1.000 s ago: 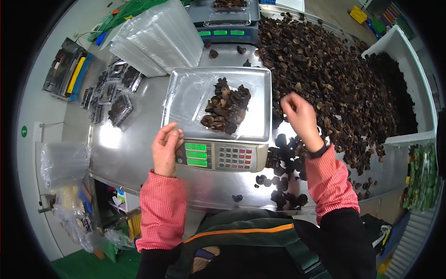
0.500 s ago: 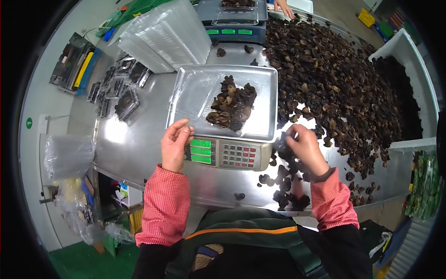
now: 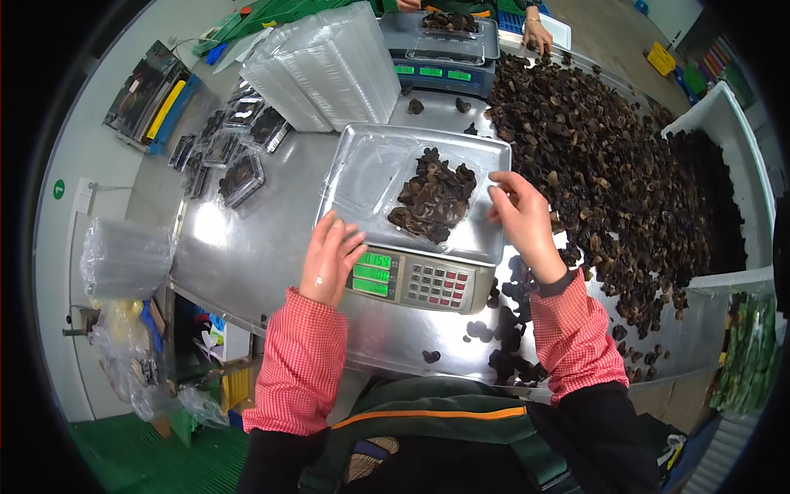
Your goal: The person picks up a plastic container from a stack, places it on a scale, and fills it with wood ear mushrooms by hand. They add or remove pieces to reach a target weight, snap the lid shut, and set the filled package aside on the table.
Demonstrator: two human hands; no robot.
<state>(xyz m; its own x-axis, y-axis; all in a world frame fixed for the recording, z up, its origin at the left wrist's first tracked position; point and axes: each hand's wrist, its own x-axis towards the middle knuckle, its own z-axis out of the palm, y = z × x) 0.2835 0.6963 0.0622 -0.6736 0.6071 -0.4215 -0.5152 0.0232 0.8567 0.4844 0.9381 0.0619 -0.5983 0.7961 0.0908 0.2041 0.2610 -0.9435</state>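
A clear plastic clamshell box (image 3: 362, 183) lies opened out on the metal pan (image 3: 491, 210) of a digital scale (image 3: 481, 288). Its right half holds a heap of dark wood ear mushrooms (image 3: 434, 202). Beside the pan's front left corner, close to the lit green display, is my left hand (image 3: 325, 262), fingers stretched and holding nothing. My right hand (image 3: 524, 221) is over the pan's right edge, fingers bent but apart from the thumb, with nothing visible between them. Loose mushrooms (image 3: 510, 329) lie right of the scale, partly under my right forearm.
A large mushroom pile (image 3: 609, 173) covers the table's right side, beside a white bin (image 3: 761, 156). Stacked clear boxes (image 3: 329, 70) stand behind the scale, filled boxes (image 3: 241, 177) at left. Across the table are a second scale (image 3: 440, 74) and another person's hand (image 3: 537, 35).
My right hand has moved from the loose mushrooms up to the pan's right edge. More mushroom sits on the heap, and the display's last digit changed. My left fingers have spread from a pinch.
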